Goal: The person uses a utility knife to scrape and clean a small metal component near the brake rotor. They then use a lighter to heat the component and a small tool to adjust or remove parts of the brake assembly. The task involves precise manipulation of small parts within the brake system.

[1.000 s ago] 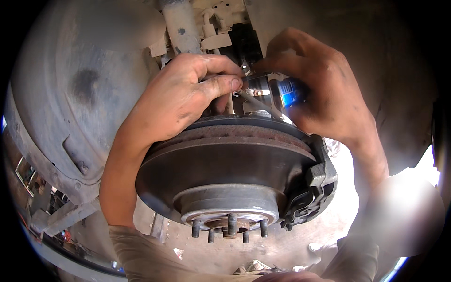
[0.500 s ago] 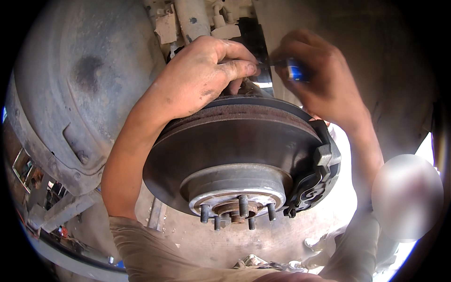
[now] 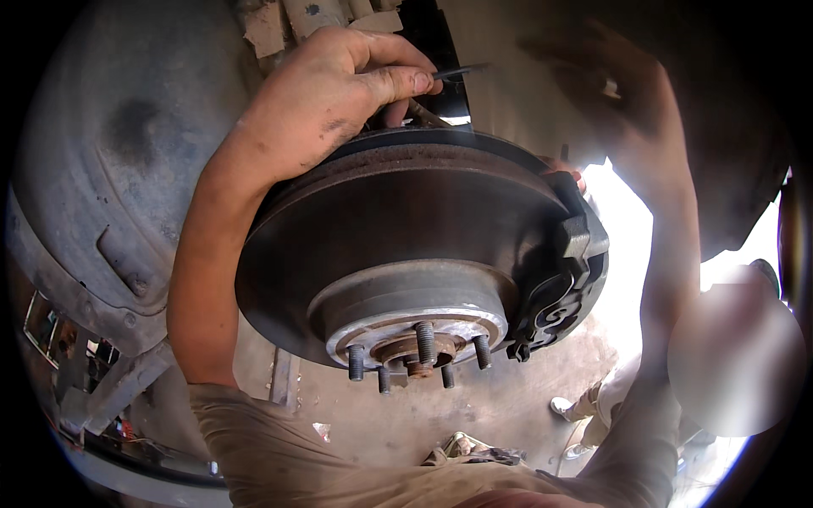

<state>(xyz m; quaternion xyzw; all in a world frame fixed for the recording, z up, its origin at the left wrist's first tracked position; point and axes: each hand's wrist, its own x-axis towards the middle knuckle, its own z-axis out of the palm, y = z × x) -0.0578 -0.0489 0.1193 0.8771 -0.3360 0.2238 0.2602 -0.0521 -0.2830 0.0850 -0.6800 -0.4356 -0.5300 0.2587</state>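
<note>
Above the rim of a brake disc point(image 3: 381, 220), my left hand point(image 3: 330, 102) pinches a thin dark rod-like piece point(image 3: 461, 71) between thumb and fingers. Its free end points right. My right hand point(image 3: 635, 102) is raised at the upper right, apart from that piece. Motion smears its fingers; a small pale spot shows by them, and I cannot make out whether it holds anything. Bare wheel studs point(image 3: 425, 343) stick out of the hub point(image 3: 487, 324) in the disc's middle. A black brake caliper point(image 3: 555, 317) sits over the disc's right edge.
A dusty wheel-arch panel point(image 3: 135, 169) curves along the left. Suspension parts point(image 3: 318, 17) rise behind my left hand. Below lies the concrete floor point(image 3: 406, 415). Another person's legs and shoes point(image 3: 566, 408) show at the lower right, beside a blurred round patch.
My right hand has swung up and right, away from my left hand; the blue thing at it no longer shows. The view has shifted, and the thin piece in my left hand is now exposed.
</note>
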